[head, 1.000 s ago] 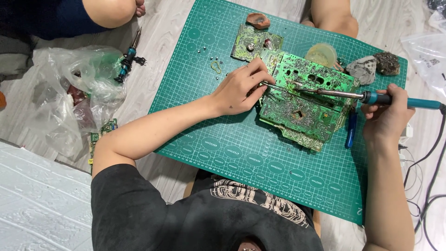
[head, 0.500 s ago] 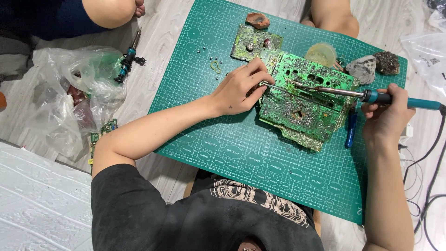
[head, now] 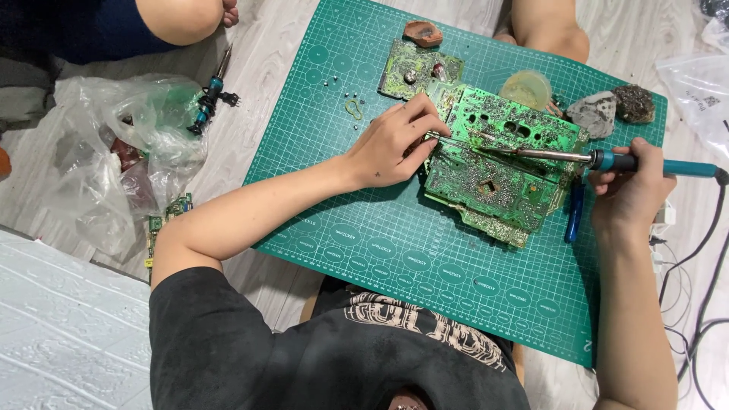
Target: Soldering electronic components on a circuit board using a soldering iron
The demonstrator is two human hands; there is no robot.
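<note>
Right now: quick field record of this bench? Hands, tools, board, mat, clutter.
left hand: on the left edge of the green circuit board, pinching thin tweezers
right hand: grip closed on the blue-handled soldering iron, tip on the board
board: stacked on other boards, on the green cutting mat
smaller board: at the mat's top edge
clutter on mat: yellowish round dish, two rough lumps
off mat: clear plastic bag, second iron on the floor
</note>
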